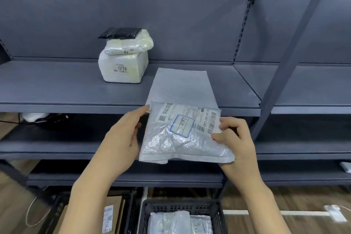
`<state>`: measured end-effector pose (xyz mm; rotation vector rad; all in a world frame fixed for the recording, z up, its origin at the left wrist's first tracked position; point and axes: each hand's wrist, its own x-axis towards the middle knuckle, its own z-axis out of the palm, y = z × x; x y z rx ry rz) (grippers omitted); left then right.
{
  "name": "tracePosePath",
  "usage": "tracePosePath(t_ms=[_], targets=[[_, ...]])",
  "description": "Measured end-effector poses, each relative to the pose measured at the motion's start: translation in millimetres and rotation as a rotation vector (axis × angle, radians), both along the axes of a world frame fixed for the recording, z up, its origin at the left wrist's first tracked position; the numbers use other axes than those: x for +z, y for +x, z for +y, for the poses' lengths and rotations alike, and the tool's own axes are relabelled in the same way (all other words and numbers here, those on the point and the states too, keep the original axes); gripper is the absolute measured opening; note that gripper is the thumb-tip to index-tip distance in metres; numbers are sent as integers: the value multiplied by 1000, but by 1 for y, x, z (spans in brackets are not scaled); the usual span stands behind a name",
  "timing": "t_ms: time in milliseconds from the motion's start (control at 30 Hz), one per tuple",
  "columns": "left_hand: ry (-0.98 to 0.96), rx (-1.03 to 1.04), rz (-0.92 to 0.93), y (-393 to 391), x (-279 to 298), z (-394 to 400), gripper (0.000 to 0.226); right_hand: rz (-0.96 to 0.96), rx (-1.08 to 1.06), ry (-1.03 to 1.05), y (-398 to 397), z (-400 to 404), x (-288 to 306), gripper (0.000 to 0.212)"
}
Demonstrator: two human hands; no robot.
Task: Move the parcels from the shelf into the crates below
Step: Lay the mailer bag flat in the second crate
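Both hands hold a white plastic mailer [185,135] in front of the shelf edge [76,107]. The left hand [121,138] rests with straight fingers against the mailer's left edge; the right hand [234,138] pinches its right edge, thumb on the label. A flat grey mailer [180,85] lies on the shelf, overhanging the front edge just behind the held one. Well to the left, three stacked parcels [124,59] sit on the grey shelf board. Open shelf surface surrounds them. Below, a black crate [182,209] holds white parcels; beside it, another crate [58,213] holds a cardboard box [112,214]. Wooden floor shows at right.
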<state>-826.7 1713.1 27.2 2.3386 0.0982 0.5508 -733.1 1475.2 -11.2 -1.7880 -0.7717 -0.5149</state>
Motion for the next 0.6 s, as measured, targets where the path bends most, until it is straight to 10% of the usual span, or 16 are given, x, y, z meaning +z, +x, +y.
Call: tracePosePath(t_ms=[200,600], targets=[[130,-26,9,3,-5,13,89,-33,142,-15,7,-2,13,16],[174,87,-203,4,3,20,44,288,102,-470,21,3,29,62]])
